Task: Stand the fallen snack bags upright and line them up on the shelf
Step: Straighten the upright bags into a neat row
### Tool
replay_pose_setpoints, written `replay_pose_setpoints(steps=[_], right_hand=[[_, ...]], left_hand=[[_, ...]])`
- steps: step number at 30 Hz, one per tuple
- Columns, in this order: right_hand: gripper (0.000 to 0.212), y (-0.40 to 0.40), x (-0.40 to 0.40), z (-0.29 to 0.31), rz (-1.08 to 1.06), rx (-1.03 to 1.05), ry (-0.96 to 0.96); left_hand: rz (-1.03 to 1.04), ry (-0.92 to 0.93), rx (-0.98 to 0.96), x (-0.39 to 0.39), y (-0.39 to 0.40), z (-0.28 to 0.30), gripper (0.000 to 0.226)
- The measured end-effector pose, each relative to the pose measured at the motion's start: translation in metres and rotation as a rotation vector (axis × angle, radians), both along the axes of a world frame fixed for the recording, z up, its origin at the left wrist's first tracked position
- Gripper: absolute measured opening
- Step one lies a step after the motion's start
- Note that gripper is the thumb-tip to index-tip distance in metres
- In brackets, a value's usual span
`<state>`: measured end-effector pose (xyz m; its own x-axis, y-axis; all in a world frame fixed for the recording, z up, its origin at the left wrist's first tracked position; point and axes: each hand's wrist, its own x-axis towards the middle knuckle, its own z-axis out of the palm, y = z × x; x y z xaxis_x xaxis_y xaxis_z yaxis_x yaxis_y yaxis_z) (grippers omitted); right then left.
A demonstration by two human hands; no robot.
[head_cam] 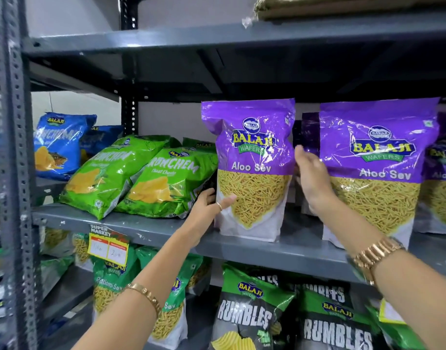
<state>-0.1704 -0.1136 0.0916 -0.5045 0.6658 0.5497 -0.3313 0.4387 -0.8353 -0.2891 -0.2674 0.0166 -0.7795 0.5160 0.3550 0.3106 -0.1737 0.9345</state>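
Observation:
A purple Aloo Sev bag (252,170) stands upright on the grey shelf (292,246). My left hand (212,203) grips its lower left edge, thumb across the front. My right hand (312,178) is in the gap beside the bag's right edge, fingers apart, in front of a second upright Aloo Sev bag (376,173); whether it touches either bag is unclear. More purple bags (444,173) stand at the far right and behind. Two green Crunchem bags (111,175) (166,183) lean back to the left, tilted. A blue Crunchem bag (58,145) stands further left.
An upper shelf (242,39) hangs close above the bag tops. A perforated steel upright (15,173) borders the left. A price tag (107,246) hangs on the shelf's front edge. Below sit Ratlami Sev bags (111,281) and Rumbles bags (244,311).

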Motion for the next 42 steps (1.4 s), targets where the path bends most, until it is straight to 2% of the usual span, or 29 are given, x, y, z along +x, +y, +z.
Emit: replay_pose_setpoints(steps=[2,4,5,8,9,12,14,16,21,23,25,27,29,31,35,39,42], right_hand=[[0.055,0.008,-0.011,0.026,0.021,0.01,0.041],[0.072,0.018,-0.026,0.048,0.008,-0.017,0.047],[0.072,0.021,-0.031,0.056,-0.005,-0.028,0.039],[0.039,0.02,-0.039,0.074,-0.018,-0.065,0.066],[0.028,0.02,-0.039,0.08,-0.044,-0.073,0.096],[0.036,0.024,-0.036,0.088,-0.164,-0.039,0.224],[0.03,0.024,-0.034,0.083,-0.224,-0.033,0.272],[0.013,0.022,-0.032,0.076,-0.335,0.072,0.297],[0.028,0.005,-0.027,0.086,-0.626,0.524,0.447],[0.032,-0.002,-0.029,0.093,-0.746,0.797,0.377],[0.037,-0.007,-0.035,0.101,-0.816,0.986,0.214],[0.038,-0.011,-0.042,0.112,-0.82,1.034,-0.005],[0.033,-0.016,-0.045,0.125,-0.786,0.991,-0.15],[0.027,-0.017,-0.043,0.138,-0.777,0.977,-0.17],[0.026,-0.014,-0.042,0.137,-0.865,1.116,-0.132],[0.028,0.0,-0.032,0.126,-0.917,1.143,-0.091],[0.032,0.012,-0.018,0.123,-0.907,1.137,-0.059]], left_hand=[[-0.07,-0.016,0.007,-0.004,0.002,0.001,0.116],[-0.144,0.006,-0.003,-0.009,0.006,0.001,0.114],[-0.177,0.027,-0.037,-0.008,0.006,0.001,0.107],[-0.211,0.077,-0.057,-0.013,0.008,-0.003,0.057],[-0.226,0.082,-0.046,-0.014,0.009,-0.004,0.049],[-0.207,0.093,-0.026,-0.016,0.01,-0.005,0.047],[-0.202,0.083,-0.033,-0.016,0.01,-0.004,0.053],[-0.205,0.07,-0.039,-0.016,0.01,-0.004,0.059],[-0.217,0.044,-0.035,-0.015,0.008,-0.004,0.062],[-0.224,0.038,-0.039,-0.016,0.008,-0.005,0.063],[-0.229,0.032,-0.046,-0.017,0.008,-0.004,0.065],[-0.242,0.035,-0.049,-0.017,0.008,-0.004,0.06],[-0.237,0.038,-0.062,-0.016,0.007,-0.003,0.06],[-0.22,0.04,-0.083,-0.016,0.007,-0.003,0.063],[-0.21,0.038,-0.114,-0.019,0.006,-0.003,0.077],[-0.203,0.047,-0.098,-0.016,0.006,-0.004,0.068],[-0.182,0.054,-0.097,-0.016,0.008,-0.004,0.07]])
